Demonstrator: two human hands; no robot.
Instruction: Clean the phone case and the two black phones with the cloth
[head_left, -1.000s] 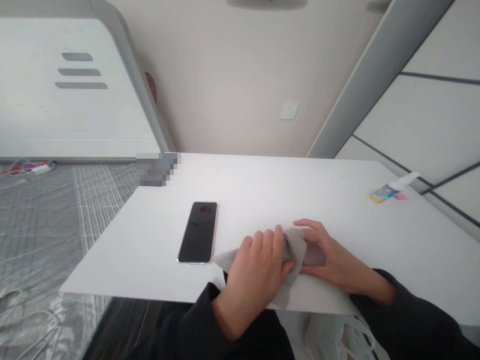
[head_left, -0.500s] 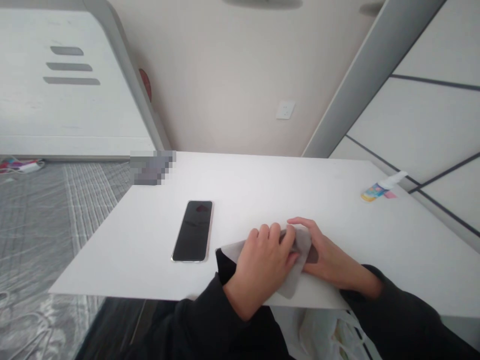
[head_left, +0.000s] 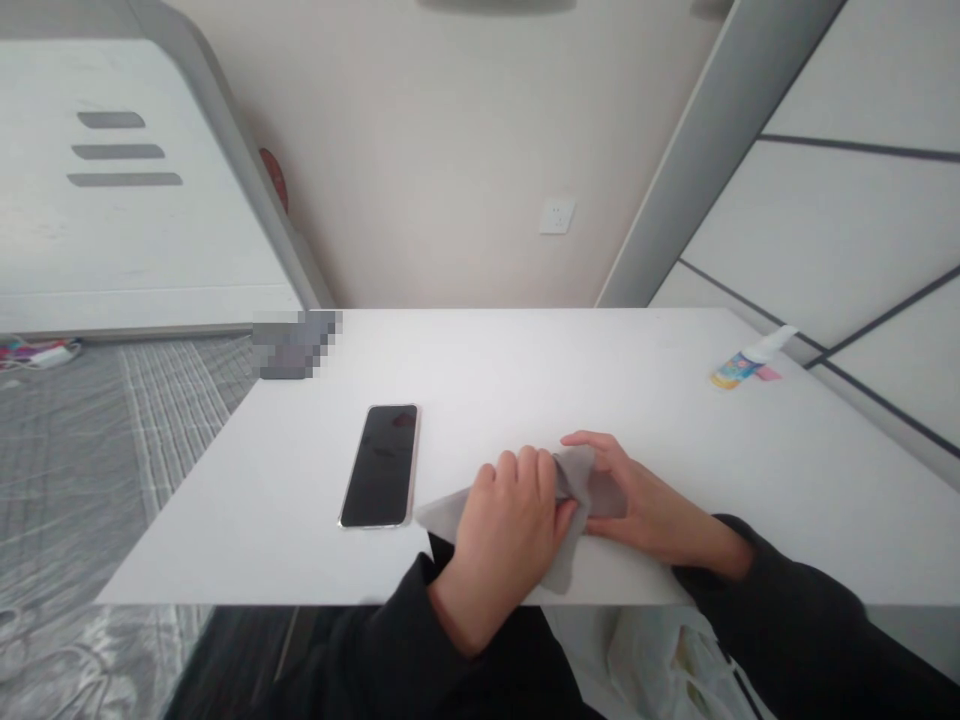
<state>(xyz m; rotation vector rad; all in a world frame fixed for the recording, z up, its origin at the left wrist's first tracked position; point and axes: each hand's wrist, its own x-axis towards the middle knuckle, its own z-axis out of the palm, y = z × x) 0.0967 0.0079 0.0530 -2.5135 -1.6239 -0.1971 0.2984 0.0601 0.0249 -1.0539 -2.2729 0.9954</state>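
Observation:
A grey cloth (head_left: pixel 570 545) is bunched in my left hand (head_left: pixel 510 510), whose fingers are curled over it near the table's front edge. My right hand (head_left: pixel 637 500) lies to its right, thumb and fingers gripping the end of a smooth, grey-looking object (head_left: pixel 606 495) that the cloth partly covers; its kind is hidden. A black patch (head_left: pixel 441 548) shows below the cloth's left corner, beside my left wrist; I cannot tell what it belongs to. To the left, a smartphone (head_left: pixel 381 465) with a dark screen and clear case lies face up.
The white table (head_left: pixel 525 370) bears a small spray bottle (head_left: pixel 750 360) at the far right, with a pink piece (head_left: pixel 768 373) beside it. A blurred dark item (head_left: pixel 296 345) sits at the back left corner. Below the front edge hangs or stands a white plastic bag (head_left: pixel 660 660).
The cloth's left corner now reaches farther out and covers more of the black patch. My left hand has shifted slightly along the object. The whole view has moved a little.

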